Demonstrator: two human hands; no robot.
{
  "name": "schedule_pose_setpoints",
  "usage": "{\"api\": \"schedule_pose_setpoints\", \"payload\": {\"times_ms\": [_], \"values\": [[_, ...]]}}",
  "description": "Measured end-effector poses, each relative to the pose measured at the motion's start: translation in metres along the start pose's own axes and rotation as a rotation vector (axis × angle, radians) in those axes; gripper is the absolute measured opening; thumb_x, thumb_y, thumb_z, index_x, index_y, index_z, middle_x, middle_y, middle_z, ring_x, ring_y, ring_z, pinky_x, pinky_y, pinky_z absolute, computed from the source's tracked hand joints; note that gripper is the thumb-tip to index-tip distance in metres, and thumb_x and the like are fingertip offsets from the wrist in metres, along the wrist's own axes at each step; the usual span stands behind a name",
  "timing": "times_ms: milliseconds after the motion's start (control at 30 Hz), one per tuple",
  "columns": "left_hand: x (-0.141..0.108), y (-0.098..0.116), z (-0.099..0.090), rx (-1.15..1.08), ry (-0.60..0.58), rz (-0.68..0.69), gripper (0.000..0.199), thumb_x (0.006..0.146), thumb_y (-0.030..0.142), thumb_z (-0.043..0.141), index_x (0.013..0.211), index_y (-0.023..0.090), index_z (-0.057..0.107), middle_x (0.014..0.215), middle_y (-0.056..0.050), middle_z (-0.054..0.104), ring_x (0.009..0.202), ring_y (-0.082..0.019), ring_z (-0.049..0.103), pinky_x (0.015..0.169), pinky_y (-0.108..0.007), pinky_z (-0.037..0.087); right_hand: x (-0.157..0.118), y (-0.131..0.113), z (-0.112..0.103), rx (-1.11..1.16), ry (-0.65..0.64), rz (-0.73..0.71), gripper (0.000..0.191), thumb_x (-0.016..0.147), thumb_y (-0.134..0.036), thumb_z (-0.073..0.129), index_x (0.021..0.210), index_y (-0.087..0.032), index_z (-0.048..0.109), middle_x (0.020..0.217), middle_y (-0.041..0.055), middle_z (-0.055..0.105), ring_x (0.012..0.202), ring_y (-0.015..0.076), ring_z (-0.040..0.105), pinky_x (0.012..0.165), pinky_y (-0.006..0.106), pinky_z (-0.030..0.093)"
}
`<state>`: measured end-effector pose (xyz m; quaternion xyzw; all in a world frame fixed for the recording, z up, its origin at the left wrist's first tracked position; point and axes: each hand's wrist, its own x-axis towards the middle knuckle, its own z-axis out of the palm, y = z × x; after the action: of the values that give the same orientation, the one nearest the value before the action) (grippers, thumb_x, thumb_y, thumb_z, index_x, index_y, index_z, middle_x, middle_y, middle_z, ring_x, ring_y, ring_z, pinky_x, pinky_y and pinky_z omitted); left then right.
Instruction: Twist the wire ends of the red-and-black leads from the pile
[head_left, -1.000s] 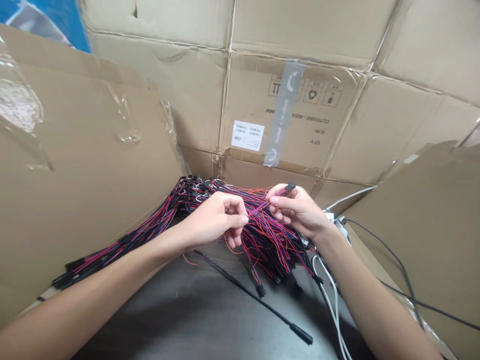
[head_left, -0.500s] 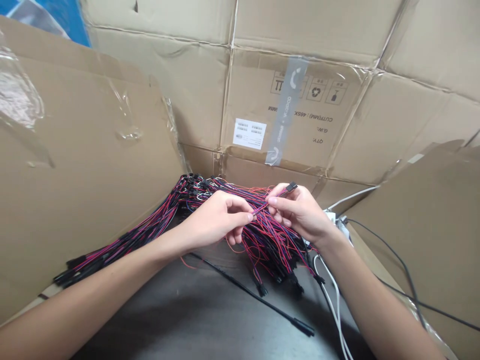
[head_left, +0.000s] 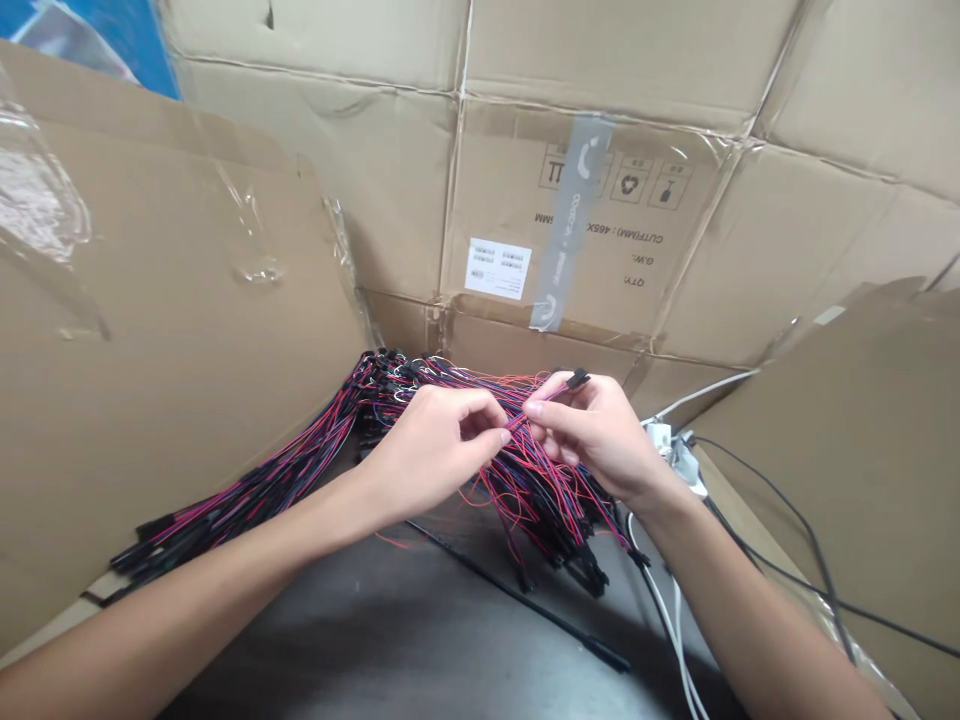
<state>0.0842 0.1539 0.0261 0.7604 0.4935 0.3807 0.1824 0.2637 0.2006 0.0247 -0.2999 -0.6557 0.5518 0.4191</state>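
Between my two hands runs a thin red and purple wire cable [head_left: 556,392] with a black connector [head_left: 577,379] at its upper end. My right hand [head_left: 592,430] pinches it just below the connector, between thumb and forefinger. Close beside, my left hand [head_left: 442,440] is closed on the same cable with thumb and fingertips. Beneath both hands spreads a heap of red, purple and black wires [head_left: 551,490] with black connectors. From the left hand's side, a black sheathed cable [head_left: 517,595] stretches across the dark table [head_left: 360,640] to a thick black end.
Another bundle of wires [head_left: 255,490] lies along the left cardboard panel [head_left: 187,270]. Cardboard [head_left: 585,220] walls the back, with a right panel [head_left: 862,440] too. White plugs [head_left: 679,460] and white cables [head_left: 679,630] sit right of the heap.
My right hand has shifted slightly left, and the connector end has tilted a little. The black sheathed cable's near stretch has slid slightly right. Both hands keep their pinch.
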Motion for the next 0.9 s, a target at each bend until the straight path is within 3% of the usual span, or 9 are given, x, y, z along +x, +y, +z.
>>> {"api": "schedule_pose_setpoints", "payload": {"times_ms": [300, 500, 667, 900], "values": [[0.001, 0.0, -0.001, 0.035, -0.013, -0.004, 0.019, 0.083, 0.022, 0.055, 0.072, 0.017, 0.07, 0.062, 0.002, 0.066, 0.056, -0.012, 0.056, 0.057, -0.023, 0.041, 0.0, -0.003, 0.0, -0.031, -0.015, 0.009, 0.024, 0.067, -0.032, 0.077, 0.069, -0.014, 0.061, 0.054, -0.0007, 0.061, 0.04, 0.0063, 0.051, 0.033, 0.014, 0.036], [0.002, 0.0, 0.005, 0.082, 0.004, 0.036, 0.014, 0.081, 0.021, 0.059, 0.073, 0.017, 0.069, 0.071, 0.001, 0.067, 0.065, -0.012, 0.057, 0.064, -0.024, 0.04, -0.001, -0.003, 0.0, -0.075, -0.006, -0.038, 0.026, 0.069, -0.035, 0.075, 0.069, -0.014, 0.061, 0.054, -0.0006, 0.06, 0.04, 0.0069, 0.051, 0.033, 0.015, 0.035], [0.001, -0.002, 0.01, 0.081, 0.02, 0.091, 0.014, 0.079, 0.021, 0.064, 0.066, 0.016, 0.066, 0.067, 0.001, 0.059, 0.065, -0.011, 0.052, 0.063, -0.024, 0.038, -0.004, -0.007, 0.003, -0.137, -0.001, -0.095, 0.019, 0.071, -0.028, 0.072, 0.067, -0.013, 0.062, 0.052, -0.0016, 0.058, 0.041, 0.0071, 0.051, 0.038, 0.018, 0.039], [-0.001, -0.002, 0.01, 0.108, 0.011, 0.118, 0.019, 0.08, 0.016, 0.058, 0.062, 0.016, 0.06, 0.061, 0.002, 0.054, 0.059, -0.01, 0.048, 0.059, -0.024, 0.035, -0.006, -0.009, 0.005, -0.283, 0.046, -0.186, 0.008, 0.074, -0.019, 0.067, 0.068, -0.014, 0.064, 0.055, -0.0012, 0.06, 0.047, 0.0089, 0.053, 0.047, 0.021, 0.042]]}}
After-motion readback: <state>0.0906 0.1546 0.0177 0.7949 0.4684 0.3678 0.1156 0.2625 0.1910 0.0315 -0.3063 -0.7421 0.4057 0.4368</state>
